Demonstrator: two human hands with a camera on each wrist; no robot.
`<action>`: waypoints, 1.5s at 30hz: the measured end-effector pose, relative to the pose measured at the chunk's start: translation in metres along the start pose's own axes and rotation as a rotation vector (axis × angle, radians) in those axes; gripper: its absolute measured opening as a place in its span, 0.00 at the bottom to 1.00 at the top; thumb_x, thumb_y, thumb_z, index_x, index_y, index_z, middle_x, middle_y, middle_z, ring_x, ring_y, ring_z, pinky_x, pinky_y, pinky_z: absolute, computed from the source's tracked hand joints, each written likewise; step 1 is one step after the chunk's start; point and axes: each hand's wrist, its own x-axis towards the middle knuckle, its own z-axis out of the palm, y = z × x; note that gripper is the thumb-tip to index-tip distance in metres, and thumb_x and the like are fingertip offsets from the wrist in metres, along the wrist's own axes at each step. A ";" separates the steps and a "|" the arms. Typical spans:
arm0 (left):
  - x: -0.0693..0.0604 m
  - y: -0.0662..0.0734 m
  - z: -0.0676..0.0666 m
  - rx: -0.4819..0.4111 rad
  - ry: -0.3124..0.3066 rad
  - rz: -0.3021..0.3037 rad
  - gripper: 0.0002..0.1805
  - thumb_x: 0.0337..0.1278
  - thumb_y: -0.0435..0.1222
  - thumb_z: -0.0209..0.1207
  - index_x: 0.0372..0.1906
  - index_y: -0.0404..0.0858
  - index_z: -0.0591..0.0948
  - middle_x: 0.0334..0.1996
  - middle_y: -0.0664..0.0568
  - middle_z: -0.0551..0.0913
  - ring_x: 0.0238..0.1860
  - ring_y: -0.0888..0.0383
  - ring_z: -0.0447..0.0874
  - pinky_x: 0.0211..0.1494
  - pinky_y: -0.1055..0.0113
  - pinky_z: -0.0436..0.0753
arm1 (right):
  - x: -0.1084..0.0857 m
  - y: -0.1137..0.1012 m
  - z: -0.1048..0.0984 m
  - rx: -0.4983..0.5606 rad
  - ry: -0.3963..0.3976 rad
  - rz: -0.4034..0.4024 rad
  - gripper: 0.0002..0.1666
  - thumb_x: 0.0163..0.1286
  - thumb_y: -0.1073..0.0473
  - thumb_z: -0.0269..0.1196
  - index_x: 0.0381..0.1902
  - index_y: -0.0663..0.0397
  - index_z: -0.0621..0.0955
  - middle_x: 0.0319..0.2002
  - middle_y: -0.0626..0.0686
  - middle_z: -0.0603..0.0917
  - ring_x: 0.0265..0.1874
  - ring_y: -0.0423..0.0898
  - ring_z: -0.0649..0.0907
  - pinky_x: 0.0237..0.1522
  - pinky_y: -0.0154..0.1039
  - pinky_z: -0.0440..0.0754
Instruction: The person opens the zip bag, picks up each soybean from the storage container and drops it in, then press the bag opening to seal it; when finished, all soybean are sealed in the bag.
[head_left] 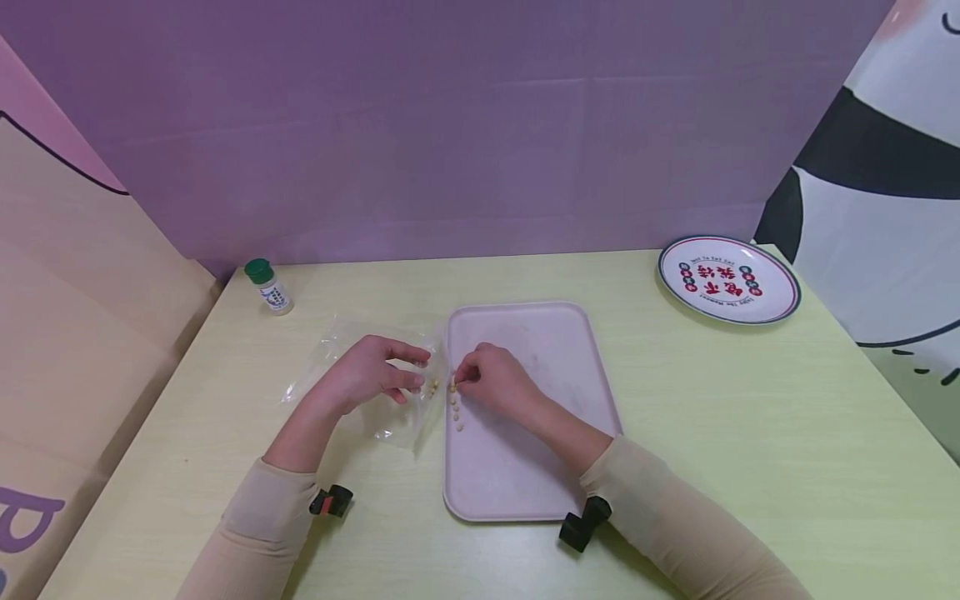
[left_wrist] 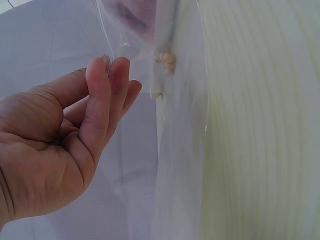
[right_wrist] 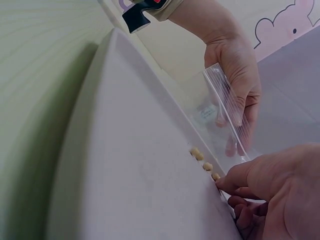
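My left hand pinches the edge of a clear plastic bag between thumb and fingertips. In the left wrist view its fingertips meet at the film, and a small clump of pale yellow soybeans shows inside the bag. My right hand is over the left edge of a pale pink tray, its fingers curled. Its fingertips pinch one soybean. Several more soybeans lie in a row along the tray's left rim, nearer the body.
A small bottle with a green cap stands at the table's back left. At the back right lies a white plate with red lettering. A purple backdrop rises behind the light wooden table.
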 end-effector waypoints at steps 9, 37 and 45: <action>0.001 0.000 0.000 -0.003 0.002 0.000 0.23 0.59 0.27 0.67 0.61 0.30 0.81 0.60 0.39 0.81 0.34 0.53 0.87 0.38 0.64 0.87 | 0.000 0.001 0.001 0.006 0.043 -0.001 0.03 0.62 0.67 0.68 0.32 0.56 0.88 0.31 0.49 0.77 0.34 0.45 0.78 0.43 0.38 0.78; 0.001 0.000 0.000 0.015 -0.003 -0.009 0.23 0.60 0.28 0.67 0.61 0.30 0.81 0.59 0.39 0.82 0.33 0.53 0.87 0.39 0.64 0.87 | -0.001 -0.005 -0.001 0.323 0.247 -0.124 0.02 0.66 0.67 0.69 0.37 0.56 0.87 0.33 0.50 0.77 0.28 0.47 0.75 0.31 0.35 0.74; 0.000 0.001 0.001 0.014 -0.004 -0.014 0.23 0.60 0.28 0.67 0.61 0.31 0.81 0.59 0.39 0.81 0.33 0.52 0.87 0.39 0.64 0.87 | -0.001 -0.005 0.001 0.313 0.193 -0.162 0.04 0.64 0.67 0.70 0.36 0.55 0.87 0.32 0.50 0.77 0.29 0.45 0.75 0.33 0.35 0.74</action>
